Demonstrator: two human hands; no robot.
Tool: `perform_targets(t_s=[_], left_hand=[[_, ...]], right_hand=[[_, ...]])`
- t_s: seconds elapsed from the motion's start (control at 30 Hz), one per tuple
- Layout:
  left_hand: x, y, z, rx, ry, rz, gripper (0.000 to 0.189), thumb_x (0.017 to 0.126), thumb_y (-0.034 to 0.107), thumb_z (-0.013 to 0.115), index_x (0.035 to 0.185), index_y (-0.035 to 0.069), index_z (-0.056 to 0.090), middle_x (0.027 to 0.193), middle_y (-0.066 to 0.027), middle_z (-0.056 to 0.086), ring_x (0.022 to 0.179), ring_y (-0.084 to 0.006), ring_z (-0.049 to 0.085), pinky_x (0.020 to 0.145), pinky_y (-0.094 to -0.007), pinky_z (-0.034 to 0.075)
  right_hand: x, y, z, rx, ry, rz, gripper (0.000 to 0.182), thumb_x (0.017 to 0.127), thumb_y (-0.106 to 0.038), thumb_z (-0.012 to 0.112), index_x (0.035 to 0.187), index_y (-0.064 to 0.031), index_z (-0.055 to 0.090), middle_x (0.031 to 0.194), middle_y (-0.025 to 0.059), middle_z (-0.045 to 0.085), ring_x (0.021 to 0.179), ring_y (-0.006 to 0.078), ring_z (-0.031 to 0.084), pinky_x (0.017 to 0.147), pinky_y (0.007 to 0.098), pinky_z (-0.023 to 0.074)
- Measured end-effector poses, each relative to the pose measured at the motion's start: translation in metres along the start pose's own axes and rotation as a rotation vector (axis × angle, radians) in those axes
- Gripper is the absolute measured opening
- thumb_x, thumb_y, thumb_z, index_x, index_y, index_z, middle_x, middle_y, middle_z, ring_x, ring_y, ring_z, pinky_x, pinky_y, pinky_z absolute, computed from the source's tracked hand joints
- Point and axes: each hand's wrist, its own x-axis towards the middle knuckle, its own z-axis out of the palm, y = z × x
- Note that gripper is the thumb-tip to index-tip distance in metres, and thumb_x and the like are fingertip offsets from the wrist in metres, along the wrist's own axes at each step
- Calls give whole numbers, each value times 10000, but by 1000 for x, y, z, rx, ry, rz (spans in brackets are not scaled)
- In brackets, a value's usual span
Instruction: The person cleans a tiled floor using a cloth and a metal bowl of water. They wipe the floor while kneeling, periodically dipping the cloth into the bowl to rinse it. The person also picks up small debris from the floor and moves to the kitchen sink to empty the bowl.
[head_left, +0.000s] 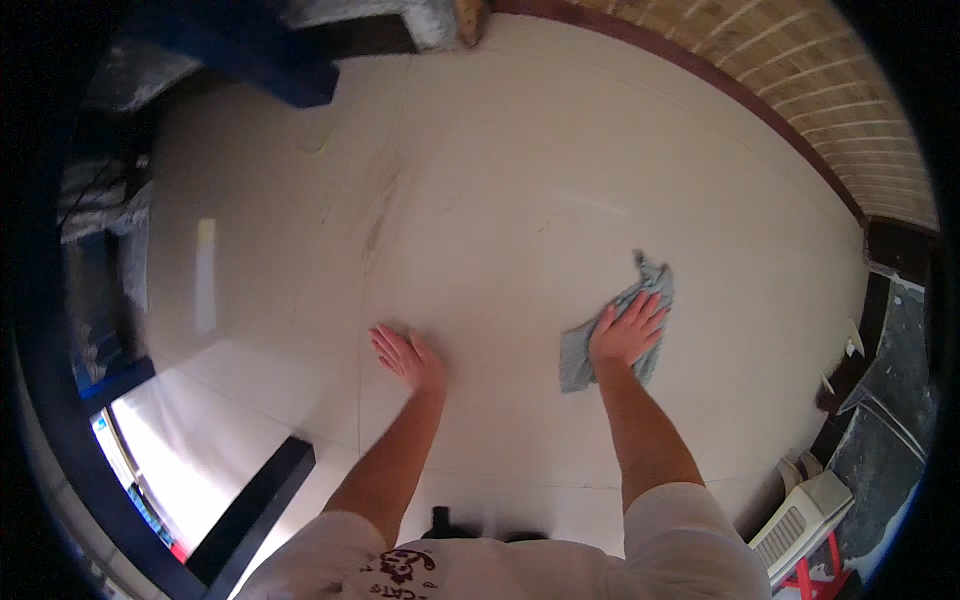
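My right hand (628, 328) lies with spread fingers on a grey-green cloth (576, 360), pressing it against the pale tiled floor (495, 300). The cloth is rumpled, with one twisted corner sticking out beyond my fingertips. Off to the left, my left hand (409, 360) rests on the bare tile with its thumb apart from the fingers, holding nothing I can see. A brownish smear (384, 202) runs along the floor beyond my left hand, and a few small dark specks lie about.
Dark blue bars (255, 510) stand at the lower left, and another blue post (300, 75) reaches in at the upper left. A tan tiled wall (810, 82) with a dark red base edge curves along the upper right. A whitish plastic object (799, 517) sits above red legs at the lower right.
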Motion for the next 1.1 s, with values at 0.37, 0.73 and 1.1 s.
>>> perform_targets(t_s=[0.37,0.73,1.1], left_hand=[[25,83,34,425,69,-507,623,897,389,293,1391,59,103,1461,-120,36,1339,-310,63,1052,-473,116],[17,99,30,312,-34,-508,683,865,333,365,1384,22,48,1456,-145,-36,1339,-323,-51,1059,-472,-4],[20,96,17,249,-89,-513,673,866,344,328,1380,10,52,1451,-161,-40,1336,-332,-56,1058,-479,-12]], right_hand=[[40,9,-22,22,-219,-208,671,862,-405,348,1357,16,182,1444,187,50,1323,388,10,1033,542,28],[370,-151,-49,12,200,-414,580,895,-440,279,1354,-86,271,1444,53,175,1302,292,207,1043,450,180],[126,-164,-69,-124,-193,-1228,551,834,-275,504,1332,-118,327,1425,29,220,1299,249,206,1045,440,193]])
